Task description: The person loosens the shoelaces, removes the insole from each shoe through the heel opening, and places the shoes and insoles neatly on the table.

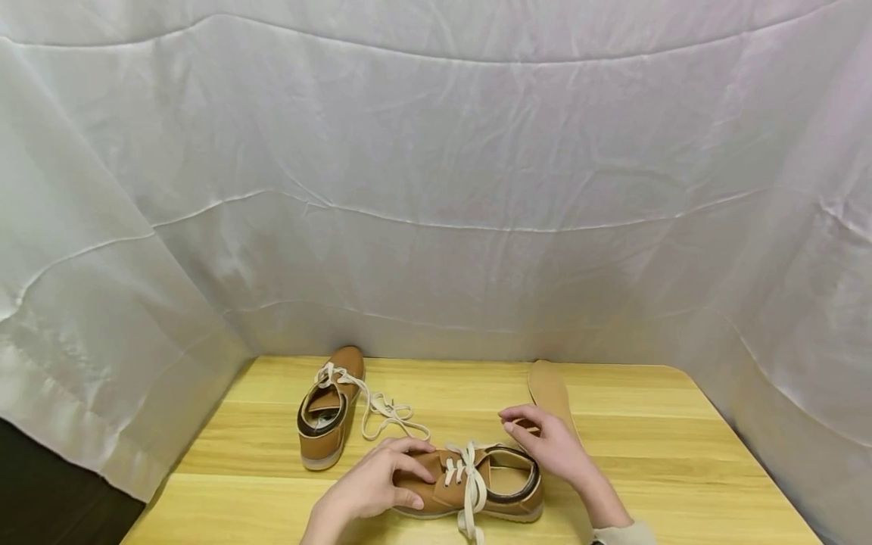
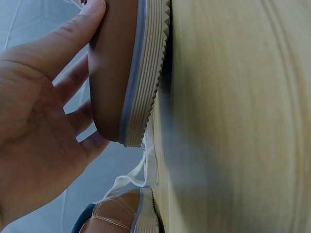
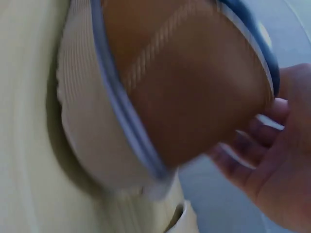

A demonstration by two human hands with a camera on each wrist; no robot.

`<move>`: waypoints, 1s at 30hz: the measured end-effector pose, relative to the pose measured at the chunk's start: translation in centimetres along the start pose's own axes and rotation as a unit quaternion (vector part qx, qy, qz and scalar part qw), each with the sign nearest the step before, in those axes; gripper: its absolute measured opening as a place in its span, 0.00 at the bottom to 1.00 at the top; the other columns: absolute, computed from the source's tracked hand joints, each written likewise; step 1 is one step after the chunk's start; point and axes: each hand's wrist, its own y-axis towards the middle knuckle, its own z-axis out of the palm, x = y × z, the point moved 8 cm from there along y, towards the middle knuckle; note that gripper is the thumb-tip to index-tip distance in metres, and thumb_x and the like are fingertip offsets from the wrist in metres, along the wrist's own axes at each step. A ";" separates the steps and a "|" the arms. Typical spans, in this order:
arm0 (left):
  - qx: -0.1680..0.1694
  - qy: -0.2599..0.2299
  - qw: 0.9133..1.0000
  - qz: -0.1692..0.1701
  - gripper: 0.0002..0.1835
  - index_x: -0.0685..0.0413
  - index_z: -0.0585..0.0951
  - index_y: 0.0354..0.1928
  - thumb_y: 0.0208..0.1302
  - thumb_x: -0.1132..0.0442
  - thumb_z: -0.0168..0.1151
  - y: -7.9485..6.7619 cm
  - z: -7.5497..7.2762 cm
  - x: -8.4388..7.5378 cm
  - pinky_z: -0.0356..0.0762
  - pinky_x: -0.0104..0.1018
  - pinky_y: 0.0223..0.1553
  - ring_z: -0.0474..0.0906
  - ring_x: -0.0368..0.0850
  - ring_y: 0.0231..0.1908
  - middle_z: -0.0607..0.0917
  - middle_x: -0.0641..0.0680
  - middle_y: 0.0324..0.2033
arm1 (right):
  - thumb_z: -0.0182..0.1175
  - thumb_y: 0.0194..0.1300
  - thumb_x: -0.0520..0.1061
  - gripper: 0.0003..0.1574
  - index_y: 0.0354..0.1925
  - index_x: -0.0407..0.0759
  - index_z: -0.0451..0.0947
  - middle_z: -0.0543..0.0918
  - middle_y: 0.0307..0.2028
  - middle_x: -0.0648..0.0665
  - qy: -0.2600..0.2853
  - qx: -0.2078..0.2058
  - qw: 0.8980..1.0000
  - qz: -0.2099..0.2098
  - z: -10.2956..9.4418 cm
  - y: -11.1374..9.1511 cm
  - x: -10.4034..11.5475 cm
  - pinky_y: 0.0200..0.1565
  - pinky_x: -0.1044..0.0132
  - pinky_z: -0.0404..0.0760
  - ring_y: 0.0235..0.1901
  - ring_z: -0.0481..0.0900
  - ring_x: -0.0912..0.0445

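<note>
A brown lace-up shoe (image 1: 514, 506) lies sideways on the table, toe to the left, its cream laces (image 1: 471, 484) tied across the tongue. My left hand (image 1: 371, 481) grips its toe, thumb on the near side and fingers on the far side. In the left wrist view the thumb presses the brown upper (image 2: 114, 73) above the ribbed sole. By the heel end, my right hand (image 1: 555, 446) hovers with loosely bent fingers. The right wrist view shows those fingers beyond the heel (image 3: 194, 92); whether they touch it I cannot tell. A tan insole (image 1: 547, 386) lies behind this hand.
A second brown shoe (image 1: 331, 431) stands at the back left, with its long cream lace (image 1: 388, 409) trailing loosely over the table to the right. The wooden table (image 1: 681, 469) is bordered by grey cloth walls (image 1: 436, 265) at the back and sides.
</note>
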 end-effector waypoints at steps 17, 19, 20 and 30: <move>-0.003 0.000 1.000 0.013 0.15 0.31 0.91 0.46 0.54 0.52 0.79 -0.1 -0.2 -0.3 0.68 0.59 0.68 0.71 0.49 0.68 0.79 0.42 0.66 | 0.69 0.67 0.34 0.16 0.49 0.50 0.87 0.86 0.51 0.53 -0.070 0.036 0.968 -0.237 3.6 -1.2 7.1 0.52 0.57 0.86 0.51 0.84 0.55; -0.005 -0.001 1.000 0.017 0.15 0.32 0.91 0.46 0.54 0.52 0.79 -0.1 -0.2 -0.4 0.68 0.59 0.68 0.71 0.50 0.68 0.79 0.43 0.66 | 0.68 0.69 0.36 0.13 0.49 0.50 0.87 0.86 0.50 0.54 -0.077 0.056 0.970 -0.225 3.9 -1.3 7.0 0.52 0.58 0.85 0.51 0.84 0.56; -0.006 0.000 1.000 0.018 0.15 0.32 0.91 0.46 0.54 0.52 0.79 -0.2 -0.3 -0.4 0.68 0.59 0.68 0.71 0.50 0.68 0.79 0.43 0.66 | 0.67 0.70 0.37 0.12 0.49 0.50 0.87 0.86 0.50 0.55 -0.077 0.065 0.971 -0.216 4.0 -1.3 6.8 0.52 0.58 0.85 0.51 0.83 0.57; -0.002 -0.002 1.000 0.009 0.15 0.31 0.91 0.46 0.54 0.52 0.79 -0.1 -0.1 -0.2 0.67 0.58 0.69 0.70 0.48 0.69 0.79 0.41 0.66 | 0.64 0.74 0.42 0.07 0.46 0.53 0.86 0.85 0.44 0.59 -0.056 0.090 0.980 -0.171 4.2 -1.1 5.9 0.46 0.57 0.86 0.44 0.82 0.64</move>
